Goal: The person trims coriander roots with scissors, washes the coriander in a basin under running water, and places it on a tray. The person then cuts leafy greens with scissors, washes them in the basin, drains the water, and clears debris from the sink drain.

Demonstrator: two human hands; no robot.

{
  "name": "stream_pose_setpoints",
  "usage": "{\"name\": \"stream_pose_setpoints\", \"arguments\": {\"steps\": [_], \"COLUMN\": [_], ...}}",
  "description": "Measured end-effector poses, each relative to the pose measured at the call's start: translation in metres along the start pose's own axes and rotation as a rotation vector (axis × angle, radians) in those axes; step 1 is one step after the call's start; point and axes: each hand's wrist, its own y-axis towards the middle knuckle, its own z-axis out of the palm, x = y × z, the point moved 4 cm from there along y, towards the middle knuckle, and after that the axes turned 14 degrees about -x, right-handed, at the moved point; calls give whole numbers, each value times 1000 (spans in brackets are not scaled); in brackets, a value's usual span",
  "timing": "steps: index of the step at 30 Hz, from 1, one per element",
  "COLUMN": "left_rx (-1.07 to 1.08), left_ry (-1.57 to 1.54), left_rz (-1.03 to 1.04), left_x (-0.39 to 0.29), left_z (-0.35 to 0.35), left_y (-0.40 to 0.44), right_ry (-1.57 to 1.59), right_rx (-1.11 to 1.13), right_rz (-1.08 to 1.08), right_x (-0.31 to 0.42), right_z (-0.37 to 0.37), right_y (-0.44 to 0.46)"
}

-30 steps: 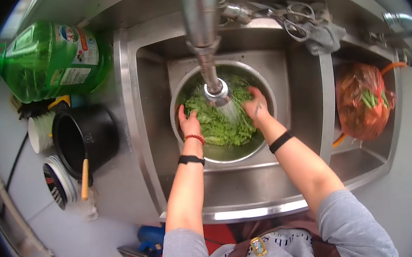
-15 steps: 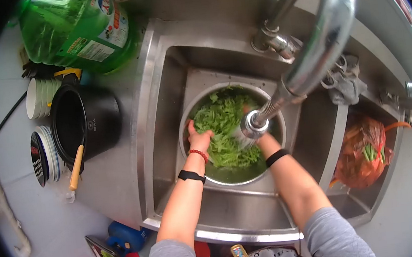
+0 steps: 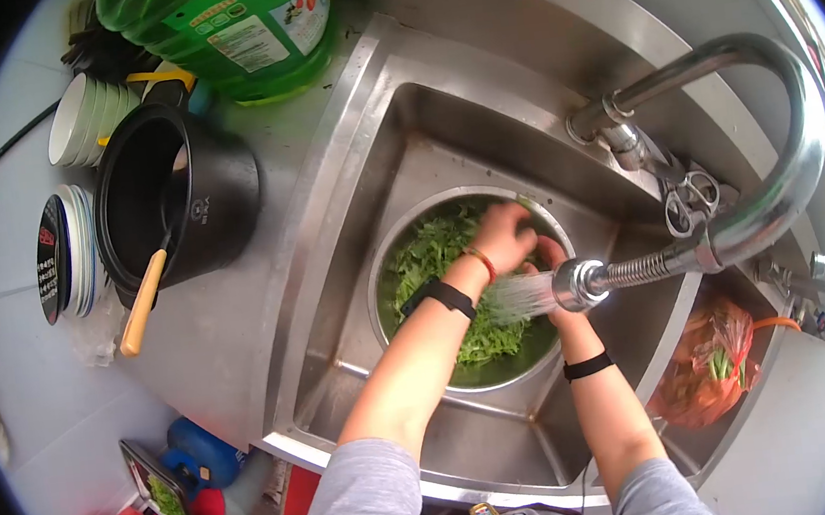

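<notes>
Leafy greens (image 3: pixel 486 335) lie in water in a round metal bowl (image 3: pixel 383 291) inside the steel sink. My left hand (image 3: pixel 503 238) is over the bowl's upper right part, fingers curled close to my right hand; what it pinches, if anything, is too small to name. My right hand (image 3: pixel 556 267) is at the bowl's right side, partly behind the spray head (image 3: pixel 581 285), its fingers raised towards my left hand. Whether it holds anything is hidden. Water sprays leftward from the faucet (image 3: pixel 793 147) across the greens and beside my left wrist.
On the left counter stand a black pot (image 3: pixel 225 192) with a wooden-handled utensil (image 3: pixel 144 304), stacked bowls (image 3: pixel 82 121), plates (image 3: pixel 78 250) and a green jug (image 3: pixel 258 32). Scissors (image 3: pixel 693 203) lie behind the sink. A red bag (image 3: pixel 707 377) sits in the right basin.
My left hand has moved from the bowl's left side across to the right, beside my right hand. The view has turned, and the faucet and spray head appear farther right.
</notes>
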Motion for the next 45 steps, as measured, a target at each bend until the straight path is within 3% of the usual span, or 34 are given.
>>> {"name": "stream_pose_setpoints", "arguments": {"steps": [2,3,4,6,7,8,9,11,13,15,16,17,20,21,22,24,26,28,29,30,31,32,33,34,35,38,40,41,43,44,45], "left_rx": [304,605,358,-72,-220,-240,-244,-243,-234,-109,-75,-44,-48,-174,-122,-29,89,467,448,432,206,-14,-182,-317,-332,-123,48,62,46,26,45], "left_ry": [-139,-64,12,162,420,236,211,146,59,140,150,160,36,20,20,20,-20,147,209,271,276,277,195,102,-17,-247,-227,-367,-565,-665,-497], "left_rz": [16,-257,-251,-202,-302,-561,-658,-840,-1027,-1136,-1075,-1013,-753,-582,-515,-384,-195,-336,-392,-450,-462,-469,-612,-724,-845,-1011,-982,-995,-851,-764,-710], "left_x": [24,10,4,35,37,55,75,97,101,108,109,109,79,63,47,10,-19,-37,-48,-51,-35,-12,11,43,73,120,103,64,38,29,26], "left_z": [36,12,-20,-63,-88,-96,-88,-76,-67,-54,-46,-38,-33,-38,-44,-60,-61,-62,-74,-83,-88,-91,-91,-84,-73,-26,-14,-27,-42,-55,-69], "left_y": [-21,-24,-36,-45,-49,-57,-67,-84,-94,-90,-91,-92,-96,-102,-104,-107,-116,-129,-125,-123,-120,-119,-113,-103,-89,-61,-52,-53,-69,-74,-80], "right_ry": [473,43,-34,-37,-281,-526,-597,-504,-180,-414,-529,-302,-440,-333,-226,-309,-354,-387,-402,-431,-460,-408,-354,-218,-83,-75,-91,-100,177,237,299], "right_rx": [-36,-71,-3,103,267,432,518,635,700,355,184,400,249,147,38,-312,-291,-94,4,136,264,247,224,64,-93,97,282,366,455,494,533], "right_rz": [354,205,197,20,-138,-300,-427,-444,-224,-225,-218,189,-299,-228,-160,-73,-161,-441,-575,-468,-356,-265,-177,-120,-62,684,441,337,544,504,465], "right_x": [-34,-6,-13,43,34,21,22,21,15,16,18,-12,6,0,-5,64,86,74,64,63,64,51,37,-6,-33,-32,-6,6,19,36,58], "right_z": [6,6,11,38,59,79,92,90,66,35,18,21,8,-7,-16,-20,-5,7,12,15,12,9,5,8,5,47,63,64,33,21,10], "right_y": [12,13,22,25,10,-8,-31,-61,-67,-47,-43,-48,-41,-31,-13,24,53,70,72,65,46,32,17,7,-1,-20,0,-2,-15,-16,-17]}}
